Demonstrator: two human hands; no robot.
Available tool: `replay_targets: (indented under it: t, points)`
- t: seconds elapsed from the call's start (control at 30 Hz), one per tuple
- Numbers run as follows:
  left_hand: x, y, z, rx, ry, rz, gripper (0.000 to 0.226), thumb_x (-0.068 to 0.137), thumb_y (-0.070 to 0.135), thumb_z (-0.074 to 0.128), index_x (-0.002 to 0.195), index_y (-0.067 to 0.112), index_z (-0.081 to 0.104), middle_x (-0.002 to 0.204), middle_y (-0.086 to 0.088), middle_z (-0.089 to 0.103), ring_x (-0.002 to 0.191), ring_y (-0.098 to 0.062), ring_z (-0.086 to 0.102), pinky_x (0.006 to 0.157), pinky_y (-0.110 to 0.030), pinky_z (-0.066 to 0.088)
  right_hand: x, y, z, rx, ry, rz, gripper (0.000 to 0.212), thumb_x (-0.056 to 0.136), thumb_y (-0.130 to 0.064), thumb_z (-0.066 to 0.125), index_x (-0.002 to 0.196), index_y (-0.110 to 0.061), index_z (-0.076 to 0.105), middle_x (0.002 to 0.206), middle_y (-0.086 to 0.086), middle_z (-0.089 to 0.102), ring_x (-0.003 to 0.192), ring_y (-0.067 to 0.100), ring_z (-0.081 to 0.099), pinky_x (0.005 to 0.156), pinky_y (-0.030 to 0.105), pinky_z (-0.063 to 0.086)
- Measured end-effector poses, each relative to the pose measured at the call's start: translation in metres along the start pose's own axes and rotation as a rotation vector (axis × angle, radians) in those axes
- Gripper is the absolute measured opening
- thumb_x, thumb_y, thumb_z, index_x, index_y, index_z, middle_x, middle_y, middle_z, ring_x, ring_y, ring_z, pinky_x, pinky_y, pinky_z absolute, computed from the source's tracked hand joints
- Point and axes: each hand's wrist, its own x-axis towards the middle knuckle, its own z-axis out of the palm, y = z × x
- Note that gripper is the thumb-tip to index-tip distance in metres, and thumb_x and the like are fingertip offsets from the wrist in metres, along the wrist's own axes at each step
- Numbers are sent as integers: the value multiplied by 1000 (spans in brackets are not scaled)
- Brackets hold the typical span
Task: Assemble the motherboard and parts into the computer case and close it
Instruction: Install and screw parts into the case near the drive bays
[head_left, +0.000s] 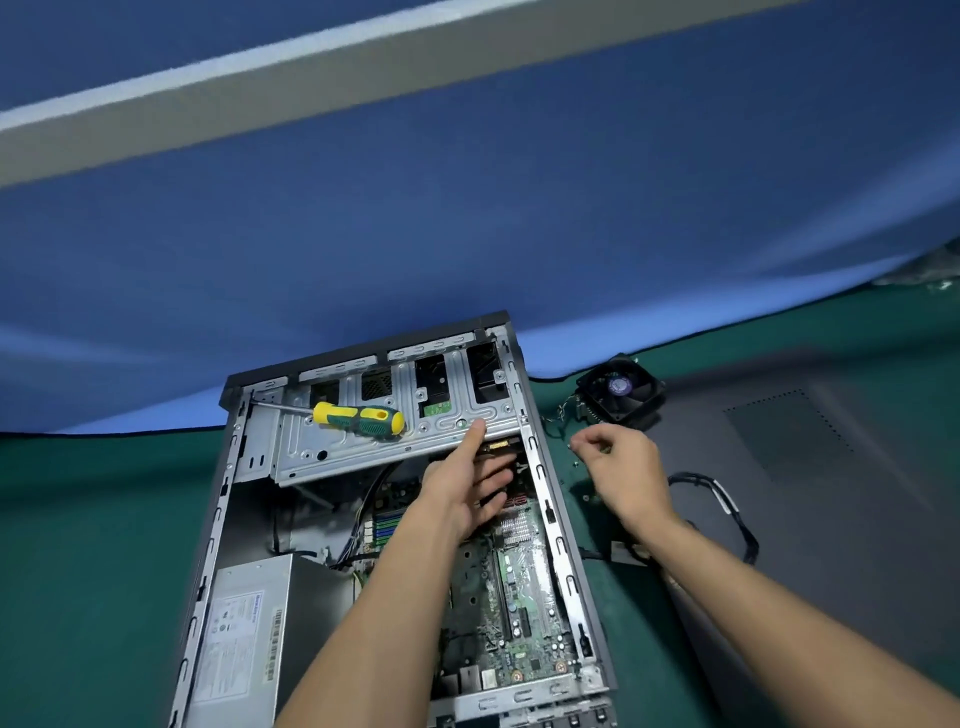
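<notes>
My left hand (470, 493), fingers straight, reaches over the green motherboard (519, 592) inside the open grey metal case (223, 519); my right hand (621, 467) pinches something small, probably a screw to seat next.

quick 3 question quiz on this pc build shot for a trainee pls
1. True or false: the screwdriver lies on the green mat.
2. Which hand reaches into the computer case: A left hand, B right hand?
3. What black part sits on the mat beyond the right hand?

Key: 1 false, it rests on the case's metal drive bracket. 2 A. 3 the cooler fan.
</notes>
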Motion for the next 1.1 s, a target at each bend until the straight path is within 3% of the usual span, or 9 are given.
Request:
replay_targets:
  t: [0.2,0.33,0.47,0.57,0.73,0.8,0.9,1.0,1.1]
  points:
    - [-30,16,-5,293,-7,0,52,97,53,37,110,7,55,83,-7,72,68,-16,60,57,-27,45,-19,-44,-18,135,-48,-119,19,85,-23,70,72,-35,68,76,-17,69,70,5,61,66,24,49]
    - [-52,28,-11,395,-62,256,41,104,34,29,88,10,58,67,-3,71,45,-12,52,45,-19,37,-31,-74,-6,257,-143,-164,21,81,-15,74,68,-31,69,73,-9,70,73,8,63,71,23,49]
    - [-68,29,-26,485,-107,431,44,104,21,27,75,9,57,57,-5,65,36,-10,44,37,-16,27,-40,-95,18,304,-224,-183,24,79,-9,74,64,-26,67,66,-5,68,64,7,60,67,23,49]
    - [-73,25,-45,461,-64,474,38,104,16,25,82,11,56,55,-4,60,36,-10,40,37,-15,25,-44,-106,38,359,-323,-188,26,81,-5,72,63,-22,66,59,-9,64,54,-2,56,58,11,45]
    - [-74,25,-87,320,-30,481,35,102,26,36,73,13,50,50,2,47,38,-9,36,39,-18,24,-47,-122,69,394,-405,-200,19,79,-8,75,65,-17,64,58,-7,58,55,6,50,55,18,42]
    - [-74,27,-102,209,-13,485,31,100,25,44,73,12,51,51,1,49,38,-9,38,36,-18,26,-41,-130,82,317,-349,-231,15,81,-21,73,70,-19,63,65,-7,59,61,8,52,60,24,42]
    - [-75,31,-120,29,18,484,20,95,15,55,77,6,57,58,-5,57,42,-11,49,36,-19,36,-27,-144,102,-125,-207,-365,11,86,-36,63,92,-27,61,93,-9,63,90,14,57,72,30,43]
    - [-77,35,-136,-95,48,446,13,92,10,58,82,2,62,63,-10,65,46,-13,57,40,-21,46,-15,-151,125,-483,-195,-476,41,90,-43,56,126,-22,51,125,-3,52,116,20,44,86,35,41]
    - [-77,40,-149,-175,106,409,18,94,11,54,85,-1,63,66,-12,69,48,-14,62,43,-21,50,-8,-150,143,-656,-231,-471,47,90,-42,58,130,-19,48,129,4,48,119,25,41,91,36,38]
